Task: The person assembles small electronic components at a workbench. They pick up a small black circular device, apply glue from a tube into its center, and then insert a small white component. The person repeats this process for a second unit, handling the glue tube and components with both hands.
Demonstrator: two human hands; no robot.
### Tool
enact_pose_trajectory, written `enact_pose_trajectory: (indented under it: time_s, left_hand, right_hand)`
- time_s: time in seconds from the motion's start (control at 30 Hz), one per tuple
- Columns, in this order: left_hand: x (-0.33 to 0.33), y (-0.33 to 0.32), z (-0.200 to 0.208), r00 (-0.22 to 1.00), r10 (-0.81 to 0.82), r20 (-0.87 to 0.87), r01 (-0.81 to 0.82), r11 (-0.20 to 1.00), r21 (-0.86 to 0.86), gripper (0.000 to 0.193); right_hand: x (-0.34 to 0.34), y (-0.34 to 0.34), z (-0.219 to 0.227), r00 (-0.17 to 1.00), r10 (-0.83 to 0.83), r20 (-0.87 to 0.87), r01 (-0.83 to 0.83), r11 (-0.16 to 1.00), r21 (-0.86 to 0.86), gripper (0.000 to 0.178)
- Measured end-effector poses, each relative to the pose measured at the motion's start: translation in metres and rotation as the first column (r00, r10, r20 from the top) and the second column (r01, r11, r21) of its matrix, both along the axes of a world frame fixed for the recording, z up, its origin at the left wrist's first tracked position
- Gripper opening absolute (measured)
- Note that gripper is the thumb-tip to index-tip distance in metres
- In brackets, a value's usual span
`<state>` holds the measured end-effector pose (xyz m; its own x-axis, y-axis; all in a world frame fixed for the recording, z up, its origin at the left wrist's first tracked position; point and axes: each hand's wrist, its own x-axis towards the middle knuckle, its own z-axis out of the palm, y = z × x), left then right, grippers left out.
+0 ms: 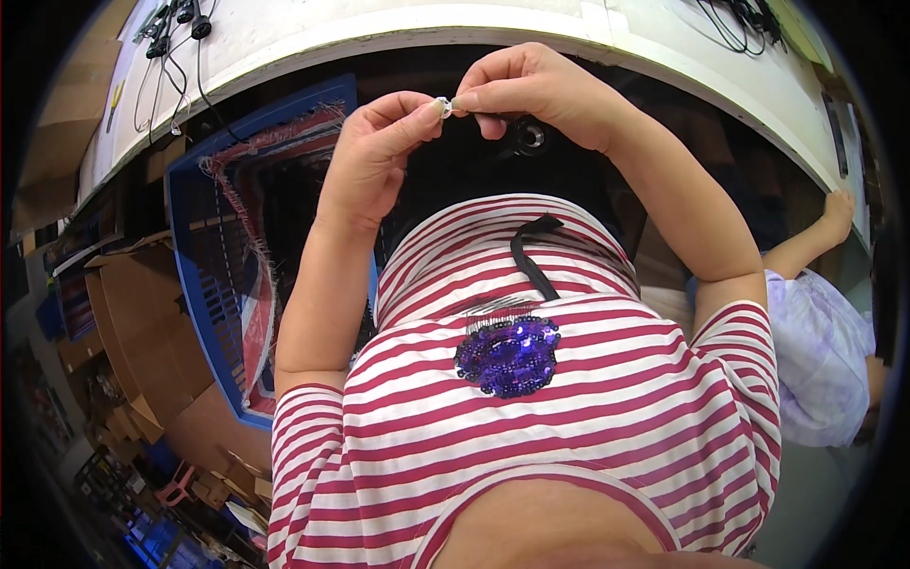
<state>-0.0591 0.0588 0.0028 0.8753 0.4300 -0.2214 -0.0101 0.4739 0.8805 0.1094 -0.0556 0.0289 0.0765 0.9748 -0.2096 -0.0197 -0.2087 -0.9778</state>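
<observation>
My left hand (377, 150) pinches a small whitish, partly clear piece (445, 108) between thumb and forefinger, just in front of the table edge. From the other side, the thumb and forefinger of my right hand (527, 87) close right beside that piece. A thin orange-brown line shows between the fingertips, but what the right fingers grip is too small to name. Below the right hand, a round black part with a silvery ring (530, 138) lies against the dark area of my lap.
Beyond my hands runs a white table (417, 24) with black cables (171, 33) at left and more cables (744, 24) at right. A blue plastic crate (204, 284) lined with woven cloth stands at my left, near cardboard boxes (147, 322). At right, another person's arm (806, 237) reaches the table edge.
</observation>
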Motion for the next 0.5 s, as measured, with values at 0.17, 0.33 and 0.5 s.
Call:
enact_pose_trajectory:
  time_s: [0.17,0.33,0.5]
  left_hand:
    - [0.005,-0.005,-0.016,0.996,0.069,0.051,-0.052,0.955,-0.293,0.013]
    - [0.011,-0.013,-0.010,0.993,0.113,0.032,-0.104,0.972,-0.208,0.015]
    - [0.008,0.003,0.011,0.996,-0.089,-0.004,0.087,0.971,0.224,0.020]
  right_hand:
    - [-0.015,-0.004,-0.005,0.903,-0.267,0.338,0.155,0.933,0.324,0.013]
    - [-0.013,-0.006,-0.012,0.485,-0.561,0.671,-0.023,0.759,0.651,0.010]
    - [-0.001,-0.012,-0.006,0.735,-0.347,0.582,0.025,0.873,0.488,0.012]
